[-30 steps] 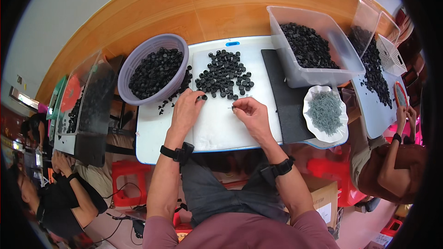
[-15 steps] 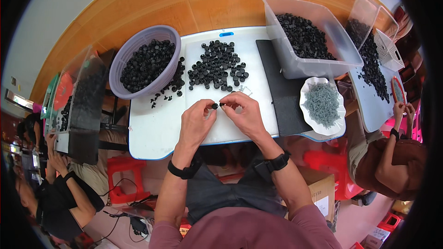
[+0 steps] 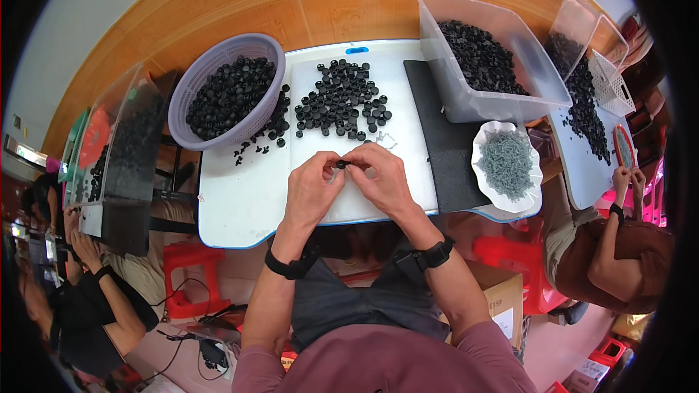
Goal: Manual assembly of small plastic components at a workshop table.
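Over the near part of the white table (image 3: 240, 204), my two hands meet at the fingertips. My left hand (image 3: 313, 188) pinches a small round black plastic cap (image 3: 340, 164). Against it, my right hand (image 3: 378, 180) is closed on a small black part, mostly hidden by the fingers. Just beyond my hands lies a loose pile of round black caps (image 3: 338, 98). A few thin pale pins or screws (image 3: 386, 140) lie at the pile's near right edge.
At left stands a purple-grey basket (image 3: 182, 94) of black caps, small black pieces spilled beside it. A black mat (image 3: 444, 153), a clear bin (image 3: 480, 107) of black parts and a white scalloped dish (image 3: 535, 188) of grey screws are at right. People sit at both sides.
My hands have come together, and the small part in my right hand now meets the cap in my left. The view has shifted slightly.
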{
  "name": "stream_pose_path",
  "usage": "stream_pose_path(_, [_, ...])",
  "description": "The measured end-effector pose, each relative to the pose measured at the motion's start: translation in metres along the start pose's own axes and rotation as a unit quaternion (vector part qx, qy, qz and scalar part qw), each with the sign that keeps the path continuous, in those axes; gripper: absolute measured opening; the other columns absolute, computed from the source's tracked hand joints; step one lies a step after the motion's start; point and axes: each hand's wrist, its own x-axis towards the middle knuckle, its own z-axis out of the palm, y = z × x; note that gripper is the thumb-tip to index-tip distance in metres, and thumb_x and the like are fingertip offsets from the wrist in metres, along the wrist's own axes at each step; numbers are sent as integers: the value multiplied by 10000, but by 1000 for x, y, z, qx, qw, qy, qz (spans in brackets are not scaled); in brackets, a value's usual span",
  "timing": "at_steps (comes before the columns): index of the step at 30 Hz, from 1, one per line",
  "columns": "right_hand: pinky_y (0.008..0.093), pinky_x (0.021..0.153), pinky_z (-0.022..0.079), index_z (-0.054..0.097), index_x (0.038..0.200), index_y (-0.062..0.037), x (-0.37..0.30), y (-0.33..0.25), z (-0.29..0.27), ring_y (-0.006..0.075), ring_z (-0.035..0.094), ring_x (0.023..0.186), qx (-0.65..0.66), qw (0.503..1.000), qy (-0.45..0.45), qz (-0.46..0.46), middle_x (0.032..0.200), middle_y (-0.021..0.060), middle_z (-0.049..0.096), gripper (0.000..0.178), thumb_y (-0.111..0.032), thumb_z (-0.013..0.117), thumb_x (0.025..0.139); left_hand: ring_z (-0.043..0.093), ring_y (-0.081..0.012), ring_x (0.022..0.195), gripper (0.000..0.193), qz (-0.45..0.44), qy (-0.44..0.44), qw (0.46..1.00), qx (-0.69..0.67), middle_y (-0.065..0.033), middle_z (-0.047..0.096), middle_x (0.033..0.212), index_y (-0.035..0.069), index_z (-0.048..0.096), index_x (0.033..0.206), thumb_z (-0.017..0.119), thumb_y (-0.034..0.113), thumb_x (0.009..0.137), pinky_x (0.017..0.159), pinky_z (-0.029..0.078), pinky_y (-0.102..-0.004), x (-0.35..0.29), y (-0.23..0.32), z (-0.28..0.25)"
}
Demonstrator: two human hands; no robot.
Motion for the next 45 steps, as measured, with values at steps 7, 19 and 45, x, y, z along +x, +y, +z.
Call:
stream_pose_path(7, [296, 747, 575, 739, 1005, 4, 1, 2, 1, 196, 707, 846, 12, 1000, -9, 23, 958, 110, 721, 179, 28, 709, 830, 689, -161, 740, 294, -25, 7, 998, -65, -95, 726, 872, 8, 722, 1103, 758, 8, 811, 723, 566, -283, -1, -11, 6])
stream_pose_path(19, [286, 744, 567, 735, 989, 0, 0, -1, 0, 175, 706, 833, 14, 999, 4, 34, 928, 96, 725, 167, 27, 717, 826, 638, -84, 782, 258, -102, 15, 984, -142, -36, 724, 885, -3, 733, 1077, 795, 41, 831, 750, 528, -227, -2, -11, 9])
stream_pose_path(45, [285, 665, 542, 735, 956, -12, -3, -1, -2, 168, 681, 729, 25, 999, 25, 28, 893, 91, 728, 149, 3, 752, 809, 697, -118, 923, 282, -123, -29, 964, -234, -71, 740, 1009, -20, 692, 1128, 774, 7, 858, 815, 555, -247, -6, -20, 7])
